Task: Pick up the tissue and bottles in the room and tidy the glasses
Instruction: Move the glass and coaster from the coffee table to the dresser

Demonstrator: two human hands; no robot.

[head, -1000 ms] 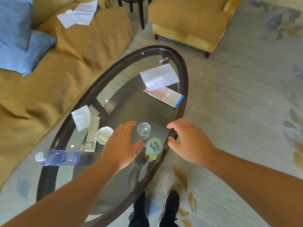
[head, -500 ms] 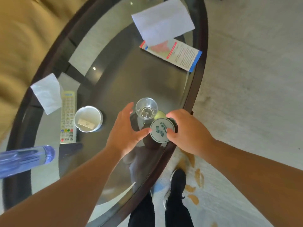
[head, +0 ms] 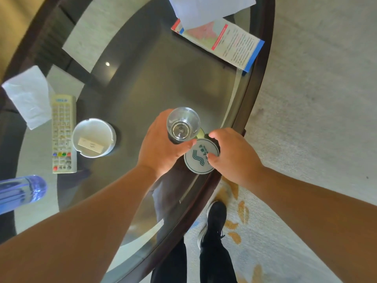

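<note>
Entry: glass (head: 183,124), gripped round its side by my left hand (head: 161,148), near the counter (head: 155,82) edge. My right hand (head: 234,156) pinches the round cover (head: 199,160). Risk: smooth glass slips, strikes counter.

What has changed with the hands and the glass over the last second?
Both hands came in from hovering open. The left hand now grips the clear glass; the right hand pinches the round green-logo lid beside it. Whether the glass has left the table is unclear. The tissue, remote, ashtray, bottle and leaflet lie where they were.
</note>
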